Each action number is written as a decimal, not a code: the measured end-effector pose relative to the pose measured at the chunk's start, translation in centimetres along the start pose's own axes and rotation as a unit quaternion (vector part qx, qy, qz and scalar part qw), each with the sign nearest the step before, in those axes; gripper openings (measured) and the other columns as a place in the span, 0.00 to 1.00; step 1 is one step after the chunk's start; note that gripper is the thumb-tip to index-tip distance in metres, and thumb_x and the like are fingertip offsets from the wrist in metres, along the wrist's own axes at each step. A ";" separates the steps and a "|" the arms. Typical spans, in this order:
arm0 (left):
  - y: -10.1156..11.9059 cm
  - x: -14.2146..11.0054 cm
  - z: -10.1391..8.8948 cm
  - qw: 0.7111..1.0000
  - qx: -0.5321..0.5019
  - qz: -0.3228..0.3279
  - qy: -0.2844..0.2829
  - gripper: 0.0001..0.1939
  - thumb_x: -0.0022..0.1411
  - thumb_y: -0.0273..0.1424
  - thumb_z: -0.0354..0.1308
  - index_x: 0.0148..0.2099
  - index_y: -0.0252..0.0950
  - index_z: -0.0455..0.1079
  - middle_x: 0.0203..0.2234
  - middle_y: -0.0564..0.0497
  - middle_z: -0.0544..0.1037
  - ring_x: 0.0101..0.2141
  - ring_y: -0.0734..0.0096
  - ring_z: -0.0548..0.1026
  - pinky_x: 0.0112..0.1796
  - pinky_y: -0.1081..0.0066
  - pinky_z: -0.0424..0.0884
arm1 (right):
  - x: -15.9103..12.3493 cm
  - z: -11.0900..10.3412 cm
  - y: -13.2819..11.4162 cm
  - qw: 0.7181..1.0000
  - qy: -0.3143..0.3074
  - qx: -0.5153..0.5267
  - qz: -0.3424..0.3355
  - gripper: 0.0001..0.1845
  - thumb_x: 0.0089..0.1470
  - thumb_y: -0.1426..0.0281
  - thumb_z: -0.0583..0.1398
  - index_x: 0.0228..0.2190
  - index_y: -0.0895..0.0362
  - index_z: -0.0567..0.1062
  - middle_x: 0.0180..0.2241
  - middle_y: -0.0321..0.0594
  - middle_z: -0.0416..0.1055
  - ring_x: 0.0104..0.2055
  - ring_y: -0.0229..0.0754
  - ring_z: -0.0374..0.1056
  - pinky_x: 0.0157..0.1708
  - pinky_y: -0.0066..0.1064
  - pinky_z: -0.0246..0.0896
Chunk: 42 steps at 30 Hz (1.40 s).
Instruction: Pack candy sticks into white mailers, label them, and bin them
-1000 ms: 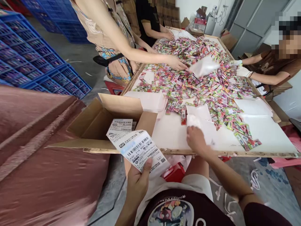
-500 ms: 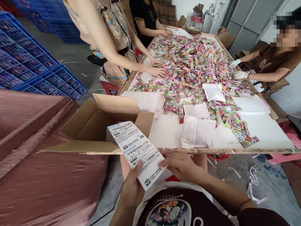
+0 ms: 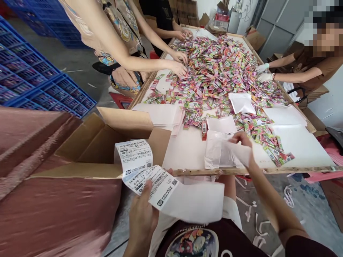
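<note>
My left hand (image 3: 142, 217) is closed on a strip of printed shipping labels (image 3: 150, 178), thumb on top, held low in front of my lap. A blank white backing sheet (image 3: 198, 201) trails from the strip to the right. My right hand (image 3: 241, 138) reaches over the table's near edge with its fingers pinched on a thin white sheet (image 3: 242, 154), right above a crumpled white mailer bag (image 3: 215, 153). Whether the sheet is a label or part of the bag is unclear. Two more flat white bags (image 3: 222, 125) lie just beyond.
The wooden-rimmed table (image 3: 281, 170) carries a big heap of colourful sachets (image 3: 214, 67). An open cardboard box (image 3: 107, 142) stands at its left corner beside pink cloth (image 3: 53, 207) and blue crates (image 3: 32, 78). Other people's hands (image 3: 178, 67) and gloved hands (image 3: 264, 76) sort sachets.
My right hand left the label strip and moved up to the white bag on the table. The strip now folds over, with its backing sheet hanging free.
</note>
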<state>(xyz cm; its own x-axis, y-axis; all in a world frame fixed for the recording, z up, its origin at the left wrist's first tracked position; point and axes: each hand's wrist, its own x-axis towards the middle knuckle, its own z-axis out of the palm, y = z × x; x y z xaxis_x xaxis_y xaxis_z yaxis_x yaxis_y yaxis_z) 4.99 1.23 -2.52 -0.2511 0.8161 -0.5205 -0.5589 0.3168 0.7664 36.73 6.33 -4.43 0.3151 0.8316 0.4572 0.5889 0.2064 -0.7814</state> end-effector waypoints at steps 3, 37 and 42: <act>-0.3 0.0 -0.1 0.999 0.025 -0.003 0.045 0.23 0.54 0.37 0.68 0.50 0.33 0.75 0.35 0.45 0.85 0.52 0.46 0.76 0.54 0.53 0.71 | -1.8 2.7 3.5 0.980 -0.018 -0.200 -0.013 0.15 0.61 0.61 0.54 0.43 0.57 0.72 0.44 0.50 0.70 0.48 0.51 0.65 0.51 0.47 0.60; -3.0 0.8 -0.7 0.974 0.203 0.066 -0.070 0.34 0.50 0.52 0.67 0.49 0.30 0.77 0.43 0.38 0.83 0.50 0.42 0.77 0.52 0.52 0.74 | 13.9 0.3 8.2 0.973 0.110 -0.191 -0.072 0.07 0.59 0.70 0.53 0.41 0.54 0.64 0.42 0.50 0.66 0.43 0.50 0.61 0.45 0.44 0.58; -2.4 1.2 -0.5 0.976 0.172 0.101 -0.091 0.33 0.51 0.47 0.69 0.53 0.31 0.75 0.42 0.40 0.84 0.47 0.47 0.80 0.47 0.56 0.77 | -1.4 3.2 1.8 0.886 -0.270 -0.230 -0.300 0.09 0.55 0.80 0.53 0.35 0.55 0.68 0.37 0.46 0.67 0.40 0.48 0.60 0.41 0.39 0.59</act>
<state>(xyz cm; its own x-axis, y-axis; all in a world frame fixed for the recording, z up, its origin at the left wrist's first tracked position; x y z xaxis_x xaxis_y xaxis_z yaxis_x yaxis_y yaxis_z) 5.61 1.23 -5.17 -0.1669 0.9409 -0.2948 -0.2067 0.2590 0.9435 35.01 7.19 -7.84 -0.4863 0.7937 0.3655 0.8094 0.5668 -0.1539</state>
